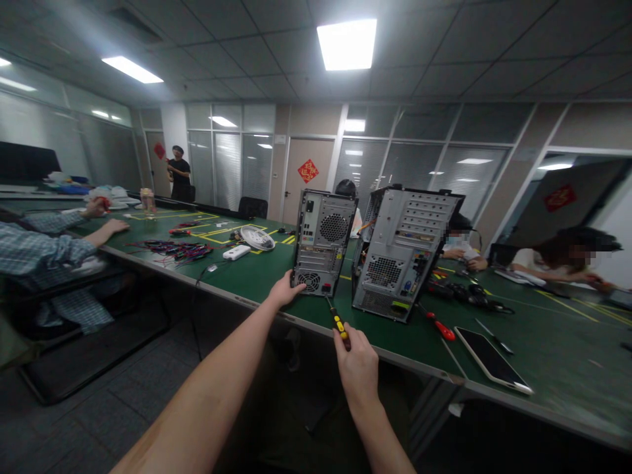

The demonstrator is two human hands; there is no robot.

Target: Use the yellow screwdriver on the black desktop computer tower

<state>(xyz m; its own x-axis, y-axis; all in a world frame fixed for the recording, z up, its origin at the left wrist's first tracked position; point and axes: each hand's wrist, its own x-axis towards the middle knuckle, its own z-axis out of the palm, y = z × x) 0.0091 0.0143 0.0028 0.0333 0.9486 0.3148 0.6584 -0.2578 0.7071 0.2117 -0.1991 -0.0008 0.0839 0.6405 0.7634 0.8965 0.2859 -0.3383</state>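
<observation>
A narrow computer tower (323, 243) stands upright with its back panel facing me. My left hand (286, 291) grips its lower left edge, the thumb lying across the back beside the fan grille and the fingers hidden round the side. In my right hand (358, 362) is a yellow-and-black screwdriver (338, 322). Its shaft points up and away, and the tip is at the tower's bottom edge, just below the red-and-black power socket (326, 288); whether it touches a screw I cannot tell. A larger computer tower (395, 250) stands close on the right.
Right of the towers lie a red screwdriver (441, 326), a tablet-like device (492, 359) and a thin metal tool (495, 336). Bundled wires (178, 250), a white power strip-like block (236, 253) and a white oval part (257, 238) lie to the left. Other people sit around the green table (567, 368).
</observation>
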